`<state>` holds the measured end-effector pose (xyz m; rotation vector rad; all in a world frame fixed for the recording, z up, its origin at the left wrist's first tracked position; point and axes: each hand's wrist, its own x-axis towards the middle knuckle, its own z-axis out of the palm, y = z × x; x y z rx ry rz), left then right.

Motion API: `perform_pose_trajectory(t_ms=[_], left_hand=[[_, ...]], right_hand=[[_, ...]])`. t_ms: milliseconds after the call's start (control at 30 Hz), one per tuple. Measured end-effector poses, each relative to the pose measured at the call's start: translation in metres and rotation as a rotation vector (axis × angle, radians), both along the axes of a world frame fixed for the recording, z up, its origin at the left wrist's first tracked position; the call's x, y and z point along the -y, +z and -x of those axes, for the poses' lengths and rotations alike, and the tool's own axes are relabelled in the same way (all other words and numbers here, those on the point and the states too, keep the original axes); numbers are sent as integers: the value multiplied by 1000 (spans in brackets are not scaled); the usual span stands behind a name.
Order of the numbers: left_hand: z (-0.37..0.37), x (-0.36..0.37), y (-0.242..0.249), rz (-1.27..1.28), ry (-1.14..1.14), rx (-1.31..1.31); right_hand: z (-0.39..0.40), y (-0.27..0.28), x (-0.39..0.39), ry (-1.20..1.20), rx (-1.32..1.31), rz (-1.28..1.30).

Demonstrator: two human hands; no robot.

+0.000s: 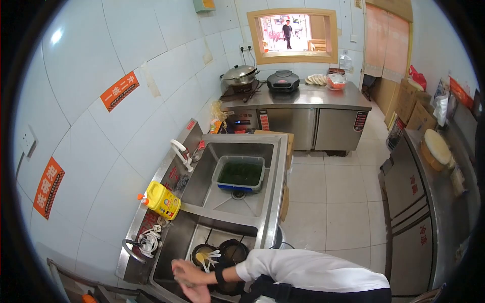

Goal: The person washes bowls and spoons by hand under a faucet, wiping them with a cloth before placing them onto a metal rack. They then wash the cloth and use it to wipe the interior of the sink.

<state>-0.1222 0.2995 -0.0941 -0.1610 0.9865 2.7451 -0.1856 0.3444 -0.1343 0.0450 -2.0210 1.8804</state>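
At the front of the near sink basin [174, 237], my right hand [190, 272] reaches in from the right, in a white sleeve with a dark band at the wrist. Its fingers are curled in, and I cannot tell what is in them. Right below it, my left hand [197, 293] meets it, partly cut off by the lower edge of the view, its fingers blurred. Beside the hands, pale spoons [208, 258] lie in a dark round pan [201, 251]. Another dark pan [233, 251] sits to the right, partly behind my wrist.
A yellow detergent jug [162, 200] stands on the left sink ledge near a white tap [182, 154]. The far basin holds a plastic tub [216, 174] of dark green contents. A steel counter [308, 98] bears a pot and a black griddle. Refrigerated cabinets [411, 202] line the right side.
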Motion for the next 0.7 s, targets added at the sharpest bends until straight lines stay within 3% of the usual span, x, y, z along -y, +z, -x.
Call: perform_pose_trajectory(t_ms=[33, 167, 267, 300, 333, 400, 433, 533, 600, 633, 667, 700], left_hand=[[6, 6, 3, -25, 2, -24], [6, 9, 9, 95, 34, -55], [-6, -9, 5, 240, 29, -45], [-5, -11, 6, 245, 28, -42], [-3, -7, 6, 224, 30, -38], [9, 7, 6, 118, 41, -54], [12, 14, 8, 74, 37, -61], [13, 12, 10, 104, 33, -77], [4, 4, 7, 205, 32, -85], [-1, -3, 6, 265, 32, -87], [-6, -6, 4, 317, 32, -95], [-8, -7, 0, 348, 37, -116]], right_hand=[[-20, 11, -3, 67, -212, -122], [-49, 19, 0, 251, -479, -391], [-9, 25, -19, 396, 211, 109], [-4, 31, -26, 227, 102, 185], [-6, 29, -22, 227, 102, 185], [-12, 22, -11, 191, -145, -89], [-21, 24, 6, 189, -146, -90], [-60, 48, 73, -465, 38, -199], [-23, -4, 11, 284, -15, -392], [-5, 15, -13, 328, -27, -207], [-1, 25, -16, 330, -27, -205], [2, 31, -15, 138, -107, -165]])
